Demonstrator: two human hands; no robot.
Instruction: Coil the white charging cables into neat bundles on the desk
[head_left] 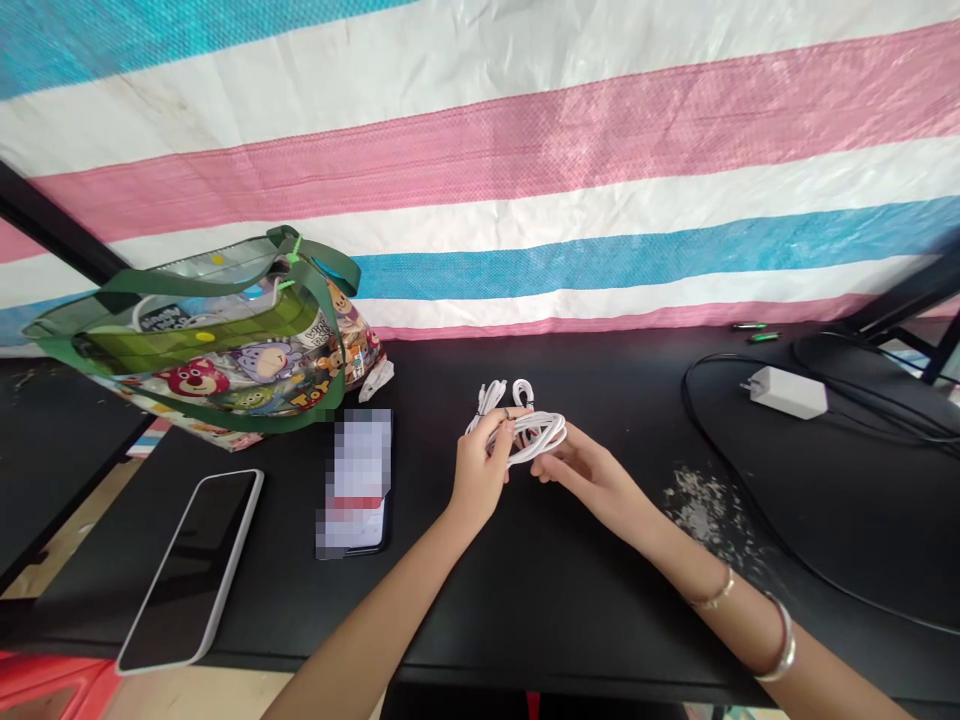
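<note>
Over the middle of the black table [570, 600], both my hands hold a coiled white cable [529, 430]. My left hand [480, 470] grips the coil's left side with fingers curled round it. My right hand [581, 470] pinches the coil from the right and below. The cable's plug ends [502, 392] stick out above the hands. Two bracelets sit on my right wrist.
A cartoon-print tote bag with green straps [225, 340] stands at the left. Beside it lie a phone with a lit screen [356, 482] and a dark phone in a white case [191, 570]. A white charger [787, 392] with black cables and two green batteries [757, 332] lie at the right.
</note>
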